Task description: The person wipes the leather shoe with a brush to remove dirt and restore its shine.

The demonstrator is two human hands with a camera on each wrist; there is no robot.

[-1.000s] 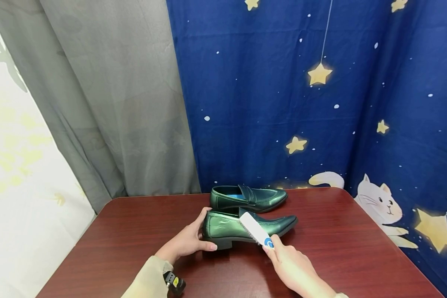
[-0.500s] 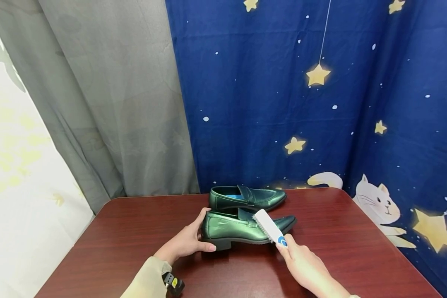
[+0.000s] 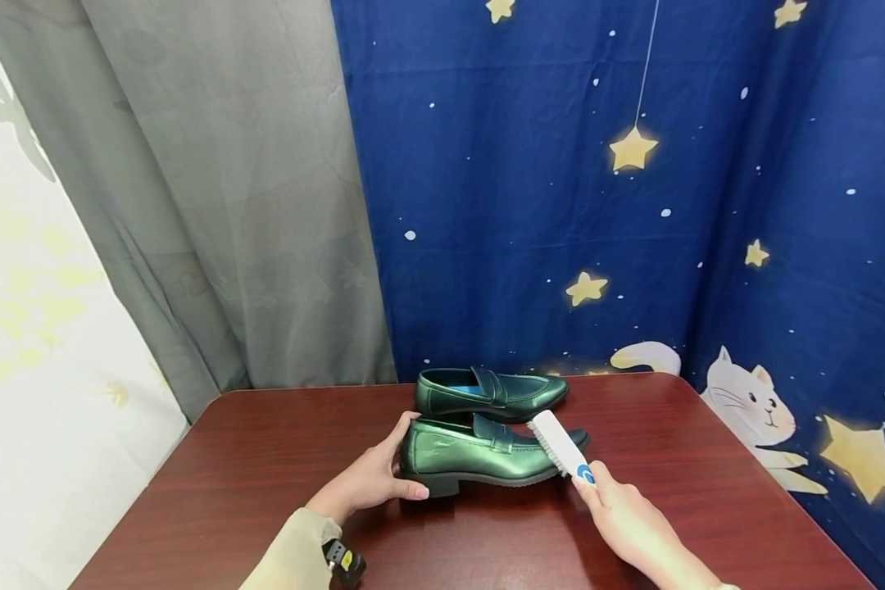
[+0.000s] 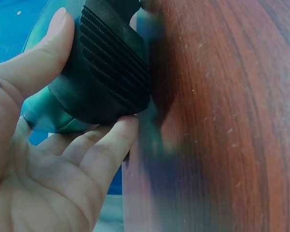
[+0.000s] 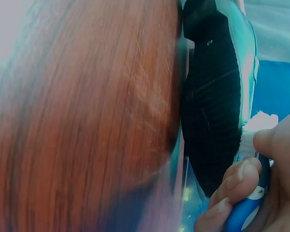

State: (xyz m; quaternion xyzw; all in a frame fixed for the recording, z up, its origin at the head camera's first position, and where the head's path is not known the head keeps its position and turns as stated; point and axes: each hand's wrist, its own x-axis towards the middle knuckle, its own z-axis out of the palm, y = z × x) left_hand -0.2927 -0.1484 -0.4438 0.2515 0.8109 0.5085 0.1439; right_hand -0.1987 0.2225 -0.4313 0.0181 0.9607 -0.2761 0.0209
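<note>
A shiny green loafer (image 3: 472, 451) stands on the table with its toe to the right. My left hand (image 3: 369, 475) grips its heel from behind, the thumb low on the near side. In the left wrist view, the ridged black heel (image 4: 113, 63) lies between thumb and fingers. My right hand (image 3: 627, 512) holds a white brush (image 3: 560, 442) by its handle, which shows blue (image 5: 246, 212) in the right wrist view. The white bristles (image 5: 256, 128) are right at the shoe's upper near the toe. The brush hides part of the toe.
A matching green loafer (image 3: 519, 393) with a blue insole stands just behind, pointing the same way. Both are on a reddish-brown wooden table (image 3: 280, 442). Behind it hang a grey curtain (image 3: 243, 205) and a blue star-patterned curtain (image 3: 501, 180).
My right hand has moved the brush rightward along the near loafer, from its middle to near the toe. The left hand keeps its hold on the heel, and both shoes stay in place.
</note>
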